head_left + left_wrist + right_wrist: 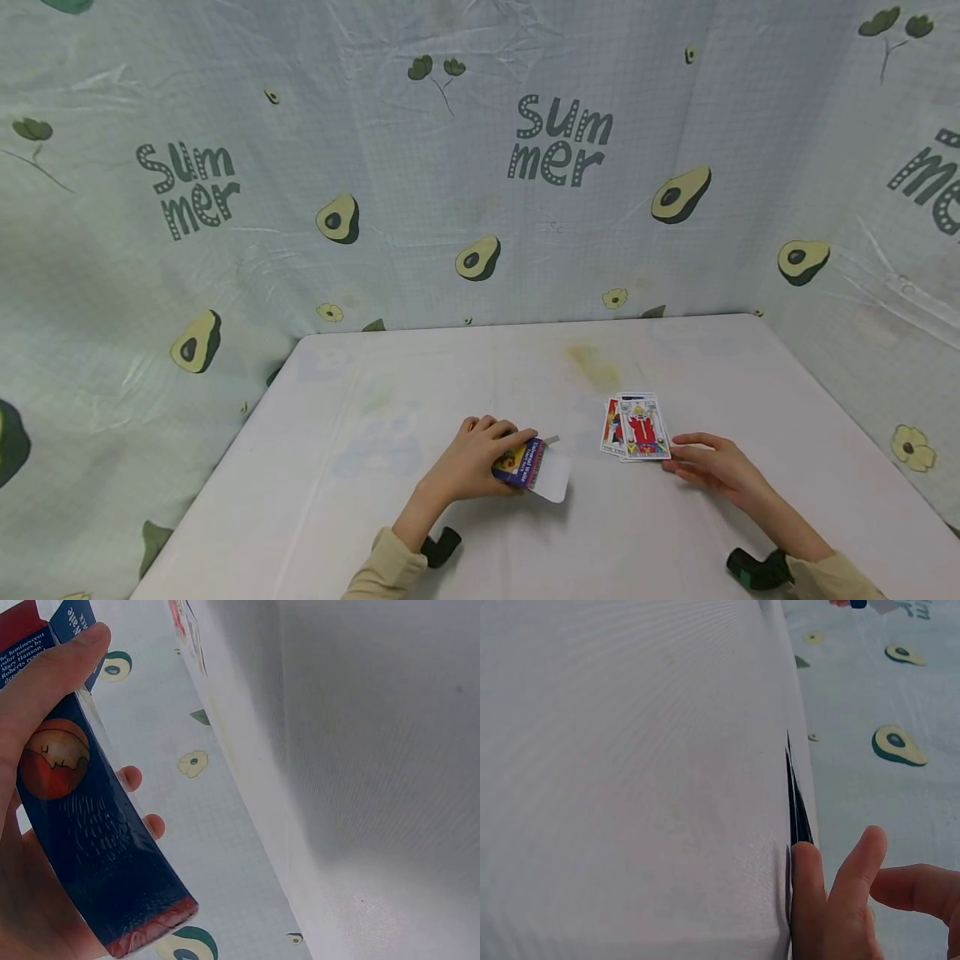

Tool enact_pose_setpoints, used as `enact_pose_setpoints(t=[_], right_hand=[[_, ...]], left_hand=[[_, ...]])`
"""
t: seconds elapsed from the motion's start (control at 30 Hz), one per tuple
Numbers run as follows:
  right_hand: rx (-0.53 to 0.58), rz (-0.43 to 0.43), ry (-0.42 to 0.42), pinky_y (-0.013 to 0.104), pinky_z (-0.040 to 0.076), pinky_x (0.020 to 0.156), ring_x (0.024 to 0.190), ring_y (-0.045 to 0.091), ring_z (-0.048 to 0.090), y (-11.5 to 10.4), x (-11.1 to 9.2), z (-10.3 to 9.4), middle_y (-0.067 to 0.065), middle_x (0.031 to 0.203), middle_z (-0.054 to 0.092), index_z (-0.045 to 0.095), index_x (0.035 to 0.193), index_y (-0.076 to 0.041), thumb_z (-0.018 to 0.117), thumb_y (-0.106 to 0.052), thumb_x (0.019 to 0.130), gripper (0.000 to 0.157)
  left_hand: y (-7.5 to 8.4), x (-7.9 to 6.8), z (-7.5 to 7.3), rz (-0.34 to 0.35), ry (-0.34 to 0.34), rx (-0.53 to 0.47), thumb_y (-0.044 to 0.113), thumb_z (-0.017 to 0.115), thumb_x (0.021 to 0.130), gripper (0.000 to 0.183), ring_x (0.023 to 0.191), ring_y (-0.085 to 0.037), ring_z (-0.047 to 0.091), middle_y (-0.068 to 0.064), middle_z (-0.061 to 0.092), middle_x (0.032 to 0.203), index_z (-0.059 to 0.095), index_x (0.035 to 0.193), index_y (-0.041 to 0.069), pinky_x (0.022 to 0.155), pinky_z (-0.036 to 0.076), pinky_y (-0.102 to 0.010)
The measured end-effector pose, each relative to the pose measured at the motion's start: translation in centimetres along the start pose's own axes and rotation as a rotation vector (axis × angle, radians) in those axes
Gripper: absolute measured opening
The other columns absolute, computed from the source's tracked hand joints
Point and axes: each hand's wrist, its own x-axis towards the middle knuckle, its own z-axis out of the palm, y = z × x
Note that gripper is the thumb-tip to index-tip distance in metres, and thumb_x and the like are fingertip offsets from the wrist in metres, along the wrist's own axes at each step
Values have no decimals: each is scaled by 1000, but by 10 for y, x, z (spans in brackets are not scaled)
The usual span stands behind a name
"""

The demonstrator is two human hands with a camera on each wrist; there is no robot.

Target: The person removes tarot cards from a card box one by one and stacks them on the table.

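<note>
My left hand [468,462] grips a small blue card box [513,465], fingers over the top and thumb along the near side. The box's end is open, with a white flap [553,477] sticking out toward the right. In the left wrist view, the box side [90,840] shows a round orange face picture and red trim. A loose stack of tarot cards [642,427] lies face up on the table, the top one showing a red-robed figure. Beside its right edge is my right hand [716,471], fingers loosely extended, fingertips [807,859] right at the cards' edge.
The white-covered table [360,517] bears a yellowish stain beyond the cards. A pale cloth [420,167] printed with avocados and "summer" hangs around the back and sides. Dark wrist devices [756,570] sit near both cuffs.
</note>
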Motion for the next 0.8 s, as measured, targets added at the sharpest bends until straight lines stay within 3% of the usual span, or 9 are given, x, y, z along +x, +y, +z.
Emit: enact_pose_setpoints(t=[0.3,0.8], right_hand=[[4,-16,-16,24,52,69,80,15,67,-1,-3,1,1,90,65,32,125,13,55,-15,88,52],[-94,-34,19,23,52,70,82,14,66,-5,-7,6,1,94,66,36,126,10,55,-23,88,54]], left_hand=[[0,0,0,3,4,5,51,71,66,75,101,-13,46,5,53,114,42,132,31,87,35,-38],[2,2,-1,-8,-12,4,50,72,65,76,102,-13,46,6,54,115,41,132,32,87,35,-38]])
